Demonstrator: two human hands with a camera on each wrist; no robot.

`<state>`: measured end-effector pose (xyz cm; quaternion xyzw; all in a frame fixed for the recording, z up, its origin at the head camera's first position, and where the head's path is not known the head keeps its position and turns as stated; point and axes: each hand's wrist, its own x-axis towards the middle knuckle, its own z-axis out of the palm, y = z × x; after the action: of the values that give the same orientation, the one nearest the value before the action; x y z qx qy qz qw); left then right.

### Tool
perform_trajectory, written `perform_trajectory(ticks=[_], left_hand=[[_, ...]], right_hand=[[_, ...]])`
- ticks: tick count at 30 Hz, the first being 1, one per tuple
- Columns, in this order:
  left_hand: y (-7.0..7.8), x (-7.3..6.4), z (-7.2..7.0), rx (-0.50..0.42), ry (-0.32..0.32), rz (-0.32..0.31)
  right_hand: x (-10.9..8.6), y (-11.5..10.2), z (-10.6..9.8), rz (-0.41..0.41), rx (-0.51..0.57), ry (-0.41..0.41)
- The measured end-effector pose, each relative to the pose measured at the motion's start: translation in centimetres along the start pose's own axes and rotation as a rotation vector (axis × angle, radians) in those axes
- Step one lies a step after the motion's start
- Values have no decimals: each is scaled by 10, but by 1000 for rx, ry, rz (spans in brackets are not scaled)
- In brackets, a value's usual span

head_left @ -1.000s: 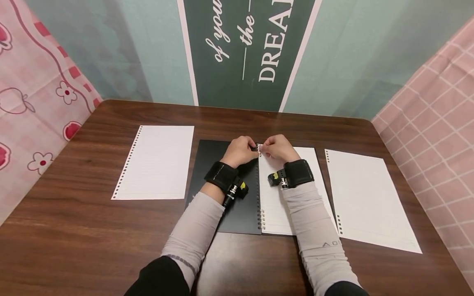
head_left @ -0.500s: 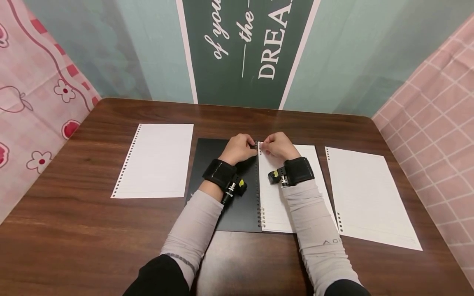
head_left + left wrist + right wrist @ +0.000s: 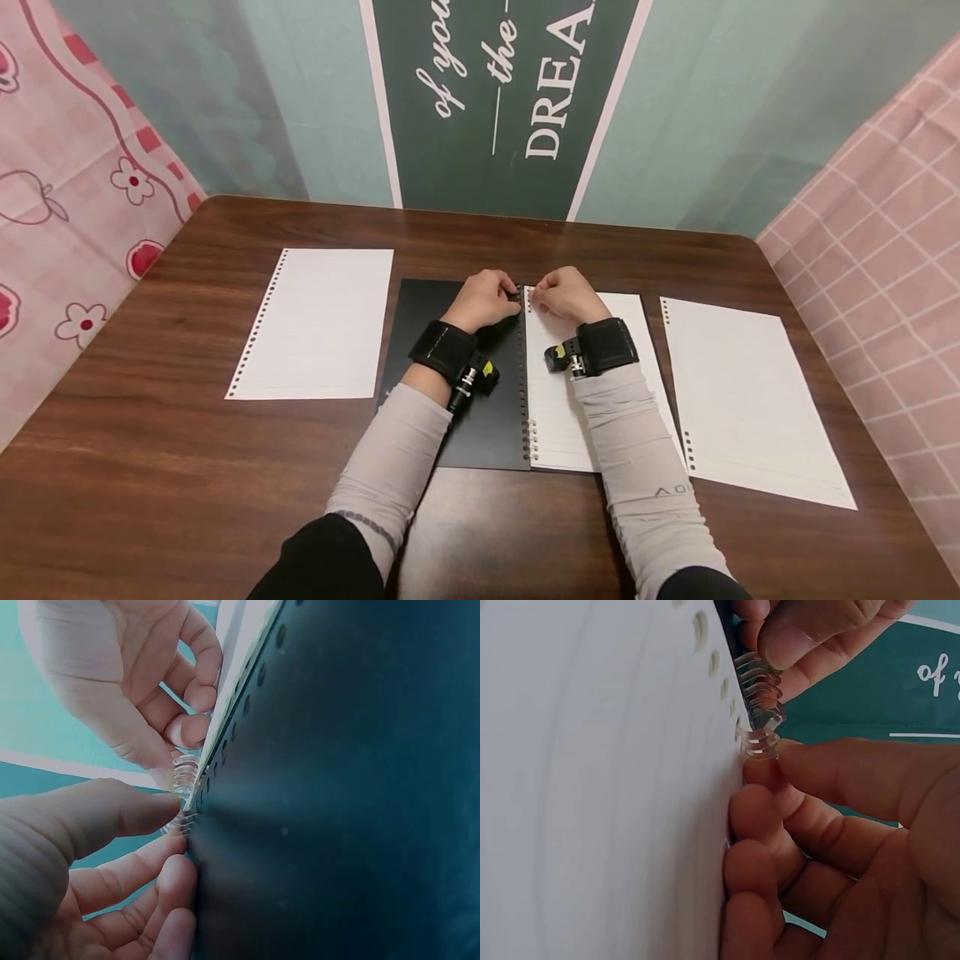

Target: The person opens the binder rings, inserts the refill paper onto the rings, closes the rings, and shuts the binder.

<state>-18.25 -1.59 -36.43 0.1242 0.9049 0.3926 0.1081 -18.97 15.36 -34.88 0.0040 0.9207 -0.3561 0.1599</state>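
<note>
Our loose-leaf notebook [image 3: 513, 400] lies open mid-table [image 3: 135, 467], and it looks light, with a stiffish cover and floppy pages [image 3: 551, 417]. We reckon the clear binder rings [image 3: 759, 742] are springy, slick and maybe snappable, so fingertips on their outer curve, tbh. Our left hand [image 3: 480, 302] pinches them at the spine's far end; our right hand [image 3: 567, 297] pinches just beside it, thumb and finger barely apart on both.
</note>
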Motion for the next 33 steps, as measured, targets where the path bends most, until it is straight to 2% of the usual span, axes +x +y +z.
perform_trajectory(ticks=[10,15,23,27,33], left_hand=[[4,-2,0,9,-24,-3],[5,-3,-1,-1,-10,-3],[1,-12,-2,-9,39,-22],[2,-18,-3,21,34,-19],[10,-29,-12,93,36,-1]], right_hand=[[-1,6,-2,-42,-15,32],[-2,4,-2,-38,2,50],[-10,2,3,-16,21,22],[-16,5,3,-11,3,41],[-22,6,-5,-39,-33,84]])
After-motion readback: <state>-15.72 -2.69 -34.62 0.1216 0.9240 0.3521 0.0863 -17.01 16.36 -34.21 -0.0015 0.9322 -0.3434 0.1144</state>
